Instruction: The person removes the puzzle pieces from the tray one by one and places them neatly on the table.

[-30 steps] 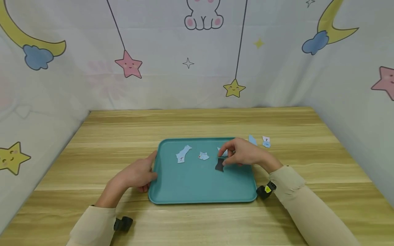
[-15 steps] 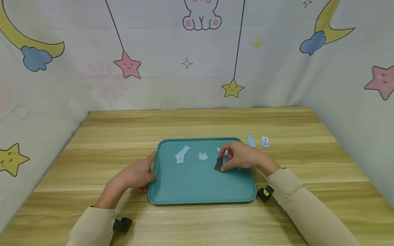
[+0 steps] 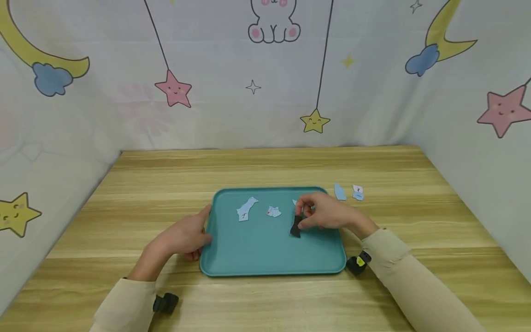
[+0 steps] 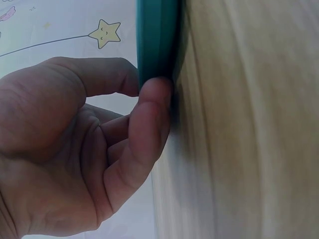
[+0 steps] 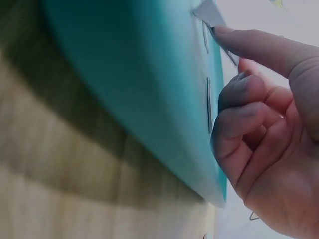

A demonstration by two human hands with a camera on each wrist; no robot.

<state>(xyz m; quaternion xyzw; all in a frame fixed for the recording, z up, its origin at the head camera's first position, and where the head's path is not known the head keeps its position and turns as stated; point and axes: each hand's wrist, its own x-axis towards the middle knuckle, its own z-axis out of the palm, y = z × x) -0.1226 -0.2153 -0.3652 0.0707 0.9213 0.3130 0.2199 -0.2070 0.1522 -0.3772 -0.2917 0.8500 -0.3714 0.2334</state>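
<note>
My left hand [image 3: 184, 236] holds the left edge of a teal tray [image 3: 265, 258], thumb and fingertips at its rim in the left wrist view. Over the tray's right part, my right hand [image 3: 327, 211] pinches a thin, irregular puzzle piece [image 3: 295, 229] between thumb and index finger. Its dark back faces up in the head view; in the right wrist view the piece [image 5: 210, 13] is tilted and shows a pale face. Just behind those fingertips, another light-blue piece [image 3: 294, 202] is mostly hidden by the hand.
Two light-blue pieces, one long [image 3: 247, 209] and one small [image 3: 274, 211], lie in the tray's back half. Beyond its back right corner, a blue piece [image 3: 339, 191] and a white-and-blue piece [image 3: 358, 192] rest on the wooden table [image 3: 265, 166]. A printed cloth [image 3: 215, 115] hangs behind.
The dark-backed piece lay flat by my right fingertips; it is now pinched, tilted and slightly nearer the front. My left hand has stayed at the tray's edge.
</note>
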